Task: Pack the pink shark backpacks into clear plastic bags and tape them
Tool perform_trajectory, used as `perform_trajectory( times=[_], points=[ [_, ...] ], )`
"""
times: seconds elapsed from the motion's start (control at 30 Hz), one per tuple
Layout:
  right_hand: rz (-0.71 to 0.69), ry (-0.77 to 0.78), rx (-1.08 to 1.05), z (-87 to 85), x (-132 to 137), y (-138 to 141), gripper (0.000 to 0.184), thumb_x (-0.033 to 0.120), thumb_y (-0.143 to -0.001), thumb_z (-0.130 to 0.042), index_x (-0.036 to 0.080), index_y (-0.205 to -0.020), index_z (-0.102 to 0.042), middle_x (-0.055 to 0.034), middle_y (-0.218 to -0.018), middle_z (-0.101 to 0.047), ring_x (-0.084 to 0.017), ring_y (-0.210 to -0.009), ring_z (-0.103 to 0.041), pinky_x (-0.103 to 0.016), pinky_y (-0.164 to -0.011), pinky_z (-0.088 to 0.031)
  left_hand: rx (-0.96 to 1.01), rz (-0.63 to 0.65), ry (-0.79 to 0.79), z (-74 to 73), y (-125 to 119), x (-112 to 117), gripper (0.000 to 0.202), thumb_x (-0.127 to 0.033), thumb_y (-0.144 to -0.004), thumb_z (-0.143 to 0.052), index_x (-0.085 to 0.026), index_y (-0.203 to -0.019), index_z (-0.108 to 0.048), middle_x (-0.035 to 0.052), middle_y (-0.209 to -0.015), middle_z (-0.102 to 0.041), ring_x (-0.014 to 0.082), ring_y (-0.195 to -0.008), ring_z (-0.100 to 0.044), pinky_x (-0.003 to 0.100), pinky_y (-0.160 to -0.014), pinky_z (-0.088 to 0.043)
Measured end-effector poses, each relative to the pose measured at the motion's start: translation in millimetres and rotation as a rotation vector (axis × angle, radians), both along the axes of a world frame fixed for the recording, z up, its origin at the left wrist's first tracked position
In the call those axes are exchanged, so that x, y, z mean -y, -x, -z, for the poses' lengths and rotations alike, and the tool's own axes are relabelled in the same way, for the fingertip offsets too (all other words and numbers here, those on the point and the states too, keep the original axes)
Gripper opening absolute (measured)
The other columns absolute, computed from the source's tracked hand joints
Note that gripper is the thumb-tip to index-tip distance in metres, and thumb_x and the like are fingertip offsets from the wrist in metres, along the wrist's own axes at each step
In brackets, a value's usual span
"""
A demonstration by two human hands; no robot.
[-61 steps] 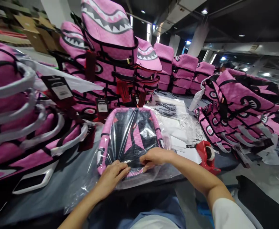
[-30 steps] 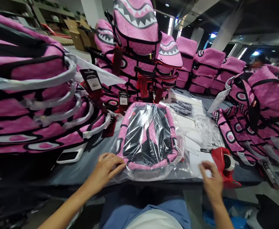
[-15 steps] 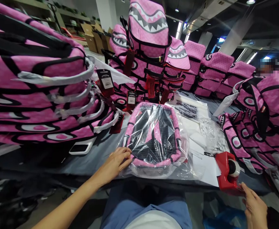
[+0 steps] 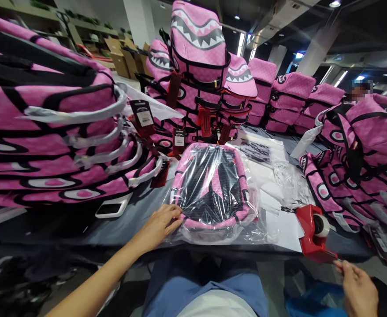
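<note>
The person's left hand (image 4: 163, 223) lay loosely spread, palm down, its fingertips touching the near left corner of a clear plastic bag (image 4: 258, 231). Inside that bag a pink-and-black backpack (image 4: 211, 189) lay flat on the table (image 4: 120, 233), directly in front of the person, its black strap side up. The right hand (image 4: 359, 284) had thumb and fingers pinched together at the front end of a red tape dispenser (image 4: 307, 235); whether they gripped any tape was too small to tell. White papers (image 4: 288, 235) lay between the dispenser and the backpack. A white device (image 4: 113, 208) with a dark screen rested left of the backpack, beside stacked pink backpacks (image 4: 57, 182). Farther out, shark-mouth backpacks (image 4: 198, 57) rose in a tall pile behind.
</note>
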State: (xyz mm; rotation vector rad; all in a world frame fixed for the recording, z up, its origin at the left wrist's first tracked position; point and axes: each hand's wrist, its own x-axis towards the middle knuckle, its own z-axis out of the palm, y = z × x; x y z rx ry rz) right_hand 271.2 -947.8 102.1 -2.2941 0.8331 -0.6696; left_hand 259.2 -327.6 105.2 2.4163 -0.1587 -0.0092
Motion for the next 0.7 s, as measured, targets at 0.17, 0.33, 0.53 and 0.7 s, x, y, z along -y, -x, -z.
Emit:
perform_trajectory(
  times=[0.17,0.33,0.53,0.7],
  points=[
    [-0.055,-0.840,0.222,37.5,-67.0,10.9,0.043,0.049,-0.071,-0.071,0.024,-0.059,-0.038,0.0049,-0.049,-0.039,-0.012,-0.042,-0.039,-0.024,-0.041,-0.036,-0.016,-0.010,0.076,-6.0,-0.9,0.4,0.035,-0.054,-0.093,-0.050,-0.025,-0.079,-0.062,0.0033,-0.113,-0.071,0.0270,-0.112,-0.060,0.042,-0.101,-0.046],
    [-0.784,-1.117,0.065,18.0,-198.9,5.2,0.044,0.055,-0.086,-0.071,0.023,-0.073,-0.043,0.0083,-0.060,-0.035,-0.010,-0.051,-0.032,-0.021,-0.047,-0.034,-0.023,0.017,0.091,-10.1,-3.6,-0.2,0.029,-0.047,-0.091,-0.051,-0.024,-0.074,-0.058,0.0031,-0.108,-0.070,0.0248,-0.107,-0.059,0.039,-0.097,-0.047],
    [-1.831,-0.342,-0.245,-69.9,-350.9,-50.1,0.036,0.051,-0.096,-0.063,0.021,-0.080,-0.052,0.0044,-0.072,-0.048,-0.011,-0.065,-0.041,-0.025,-0.062,-0.034,-0.002,0.008,0.110,-8.2,-6.5,-1.1,0.024,-0.043,-0.092,-0.053,-0.024,-0.081,-0.062,0.0031,-0.103,-0.068,0.0238,-0.103,-0.058,0.036,-0.093,-0.048],
    [-2.107,0.422,-0.568,-76.1,-446.1,-108.5,0.016,0.035,-0.096,-0.069,0.022,-0.092,-0.060,0.0059,-0.072,-0.055,-0.012,-0.067,-0.050,-0.024,-0.067,-0.032,0.014,-0.004,0.140,-7.8,-1.5,0.1,0.021,-0.040,-0.092,-0.054,-0.024,-0.081,-0.063,0.0022,-0.099,-0.067,0.0233,-0.101,-0.058,0.035,-0.090,-0.047]
  ],
)
